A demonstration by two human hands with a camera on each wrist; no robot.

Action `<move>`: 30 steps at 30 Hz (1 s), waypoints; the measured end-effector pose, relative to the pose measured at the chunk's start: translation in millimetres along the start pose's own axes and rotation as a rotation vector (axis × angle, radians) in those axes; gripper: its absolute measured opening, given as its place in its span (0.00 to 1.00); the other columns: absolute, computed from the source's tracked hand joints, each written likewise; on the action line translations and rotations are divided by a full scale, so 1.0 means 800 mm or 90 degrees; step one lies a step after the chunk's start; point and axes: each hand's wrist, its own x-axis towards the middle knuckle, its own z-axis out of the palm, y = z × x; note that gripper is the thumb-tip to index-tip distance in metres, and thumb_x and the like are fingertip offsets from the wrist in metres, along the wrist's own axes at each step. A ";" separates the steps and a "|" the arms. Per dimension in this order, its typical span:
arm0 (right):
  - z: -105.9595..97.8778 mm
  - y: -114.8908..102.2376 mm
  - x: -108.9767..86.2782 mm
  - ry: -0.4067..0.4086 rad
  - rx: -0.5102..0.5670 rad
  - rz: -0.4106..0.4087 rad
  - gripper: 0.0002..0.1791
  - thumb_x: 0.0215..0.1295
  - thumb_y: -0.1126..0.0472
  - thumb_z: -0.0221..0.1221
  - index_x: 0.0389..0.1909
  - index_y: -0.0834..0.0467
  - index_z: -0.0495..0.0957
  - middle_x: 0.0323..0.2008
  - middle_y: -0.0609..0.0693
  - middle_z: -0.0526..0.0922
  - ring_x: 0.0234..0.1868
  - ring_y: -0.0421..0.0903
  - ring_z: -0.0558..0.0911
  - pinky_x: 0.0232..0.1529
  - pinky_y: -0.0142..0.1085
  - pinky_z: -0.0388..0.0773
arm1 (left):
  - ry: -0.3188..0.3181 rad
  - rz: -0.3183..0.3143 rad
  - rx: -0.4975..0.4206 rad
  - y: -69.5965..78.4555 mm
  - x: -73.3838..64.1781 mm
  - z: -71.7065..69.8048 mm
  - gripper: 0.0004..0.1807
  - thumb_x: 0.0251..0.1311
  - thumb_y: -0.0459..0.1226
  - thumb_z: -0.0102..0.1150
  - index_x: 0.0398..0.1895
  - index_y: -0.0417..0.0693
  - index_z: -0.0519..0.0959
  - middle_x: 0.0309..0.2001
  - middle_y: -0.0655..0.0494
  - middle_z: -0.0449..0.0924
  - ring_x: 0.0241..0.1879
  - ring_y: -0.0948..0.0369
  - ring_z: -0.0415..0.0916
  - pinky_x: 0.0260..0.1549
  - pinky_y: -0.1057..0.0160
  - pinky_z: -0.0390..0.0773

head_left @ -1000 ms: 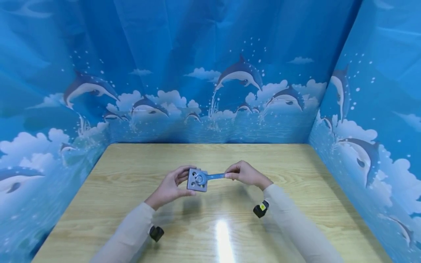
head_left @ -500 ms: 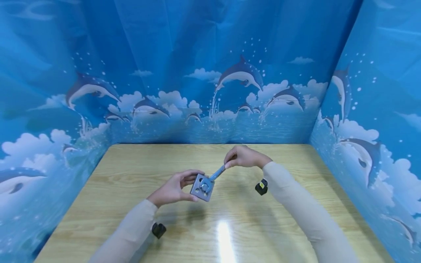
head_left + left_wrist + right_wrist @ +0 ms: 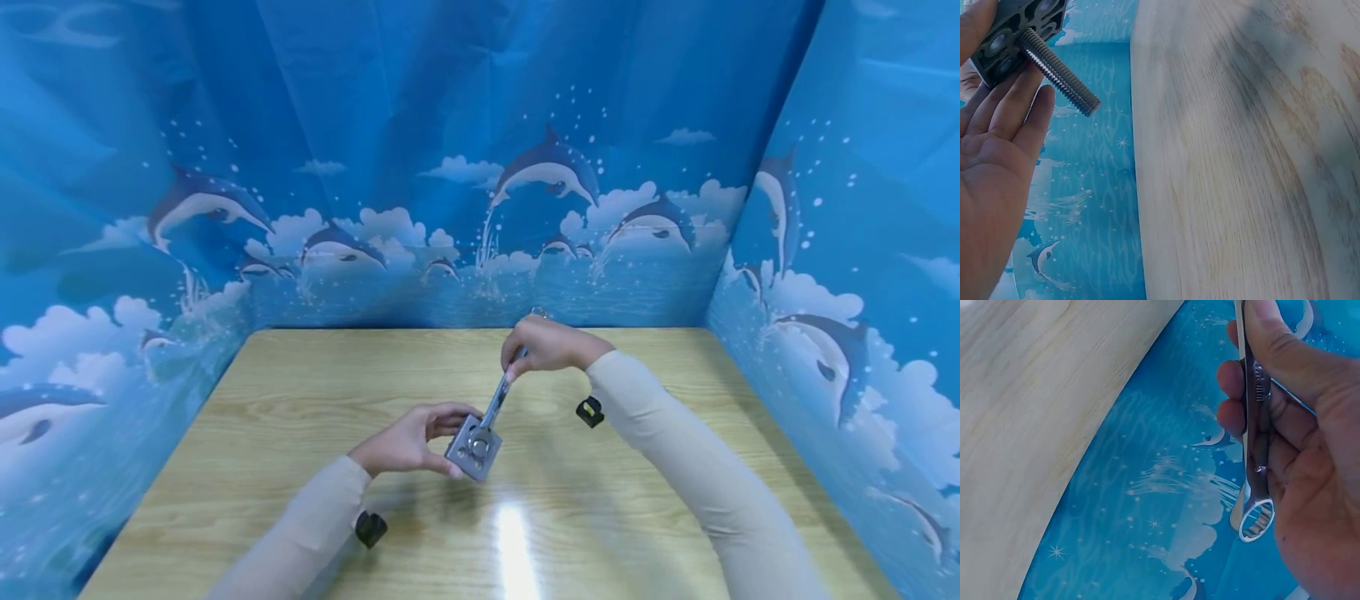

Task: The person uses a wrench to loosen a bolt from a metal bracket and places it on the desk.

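1. small characters (image 3: 1259,384) stand along the shank of the wrench (image 3: 1257,440), seen from the right wrist; too blurred to read.
2. a yellow mark (image 3: 592,407) shows on the black device (image 3: 591,420) beside the right sleeve (image 3: 675,446); any sign on it is too small to make out.

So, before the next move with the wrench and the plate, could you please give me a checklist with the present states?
1. Left grip holds the plate: ok.
2. Right grip holds the wrench: ok.
3. Threaded end of the bolt sticks out uncovered: ok.
4. One wrench end lies at the bolt's head: ok.
5. Wrench fully seated there: cannot tell.
6. Bolt tight in the plate: cannot tell.
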 end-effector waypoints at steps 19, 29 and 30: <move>0.048 0.053 -0.053 0.163 0.174 0.158 0.10 0.62 0.52 0.63 0.35 0.54 0.85 0.30 0.45 0.85 0.30 0.42 0.80 0.31 0.36 0.80 | 0.144 -0.034 -0.073 -0.025 -0.010 -0.010 0.43 0.50 0.35 0.72 0.70 0.46 0.61 0.68 0.47 0.65 0.66 0.51 0.65 0.67 0.50 0.64; 0.112 0.024 -0.073 0.326 0.237 0.297 0.12 0.63 0.51 0.63 0.35 0.56 0.85 0.25 0.48 0.82 0.25 0.45 0.77 0.23 0.36 0.76 | 0.397 -0.083 -0.068 -0.031 0.001 0.000 0.44 0.47 0.33 0.73 0.69 0.48 0.61 0.68 0.46 0.65 0.66 0.49 0.64 0.62 0.57 0.70; 0.120 0.019 -0.073 0.338 0.249 0.312 0.12 0.62 0.51 0.63 0.34 0.56 0.85 0.24 0.49 0.82 0.24 0.46 0.77 0.22 0.35 0.75 | 0.418 -0.082 -0.069 -0.032 0.003 0.001 0.44 0.47 0.32 0.72 0.69 0.46 0.61 0.68 0.44 0.65 0.66 0.49 0.64 0.61 0.58 0.71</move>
